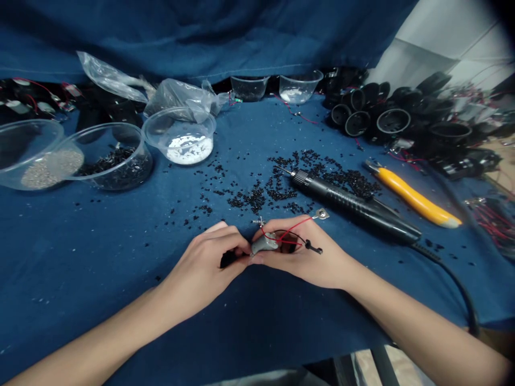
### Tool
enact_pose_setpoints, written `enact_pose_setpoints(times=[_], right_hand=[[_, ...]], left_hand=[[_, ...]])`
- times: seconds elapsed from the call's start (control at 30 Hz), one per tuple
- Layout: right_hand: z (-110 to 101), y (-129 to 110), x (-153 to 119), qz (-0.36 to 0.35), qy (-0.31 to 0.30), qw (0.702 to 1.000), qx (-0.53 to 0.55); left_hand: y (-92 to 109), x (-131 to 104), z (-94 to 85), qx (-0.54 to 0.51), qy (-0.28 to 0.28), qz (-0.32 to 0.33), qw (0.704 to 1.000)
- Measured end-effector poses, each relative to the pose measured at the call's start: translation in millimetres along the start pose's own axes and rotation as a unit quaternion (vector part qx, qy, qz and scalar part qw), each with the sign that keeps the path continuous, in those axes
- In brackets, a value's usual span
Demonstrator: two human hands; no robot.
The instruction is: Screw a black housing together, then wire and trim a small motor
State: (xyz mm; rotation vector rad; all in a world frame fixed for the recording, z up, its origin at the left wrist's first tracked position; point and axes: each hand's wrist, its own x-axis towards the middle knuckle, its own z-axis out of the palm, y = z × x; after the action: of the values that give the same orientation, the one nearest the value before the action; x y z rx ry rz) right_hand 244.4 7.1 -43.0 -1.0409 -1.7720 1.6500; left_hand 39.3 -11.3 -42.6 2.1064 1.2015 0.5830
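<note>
A small grey metal motor (264,244) with red and black wires is gripped between the thumb and fingers of my right hand (309,254). From it a red wire runs to a metal contact plate (321,214), and a small black piece (313,246) hangs at the right. A small metal spring (256,221) shows just above the fingers. My left hand (215,249) is pinched closed at the motor's left end, its fingertips meeting those of the right. Whatever lies between the left fingertips is hidden.
Behind my hands lie many tiny black parts (253,199), a black electric screwdriver (354,203) and yellow-handled cutters (418,195). Clear tubs with white pieces (190,150), black pieces (110,161) and small metal bits (52,169) stand left. Black housings (394,120) are piled right.
</note>
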Motion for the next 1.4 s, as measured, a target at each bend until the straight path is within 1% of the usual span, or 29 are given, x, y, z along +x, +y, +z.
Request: enact_pose_setpoints(times=[0.3,0.43,0.6,0.7,1.1,1.27,1.4], right_hand=[[2,-2,-2,-0.058,0.031,0.990,-0.126],[3,-2,-2,-0.058,0.039,0.991,-0.116],[3,0,-3,-0.040,0.027,0.996,-0.081],[3,1,-3,-0.038,0.022,0.996,-0.079],[5,-2,-1,-0.033,0.028,0.990,-0.136],[9,-7,-2,-0.065,0.046,0.980,-0.182],[11,-5,-4,-0.082,0.053,0.975,-0.199]], left_hand=[[-1,0,-1.0,-0.015,-0.014,-0.012,1.000],[0,1,-1.2,-0.022,-0.018,-0.021,0.999],[1,0,-1.6,-0.015,-0.022,-0.026,0.999],[1,0,-2.0,-0.015,-0.021,-0.026,0.999],[0,0,-0.8,-0.026,-0.022,-0.036,0.999],[-1,0,-0.5,-0.021,-0.030,-0.043,0.998],[0,1,-1.3,-0.005,-0.036,-0.053,0.998]])
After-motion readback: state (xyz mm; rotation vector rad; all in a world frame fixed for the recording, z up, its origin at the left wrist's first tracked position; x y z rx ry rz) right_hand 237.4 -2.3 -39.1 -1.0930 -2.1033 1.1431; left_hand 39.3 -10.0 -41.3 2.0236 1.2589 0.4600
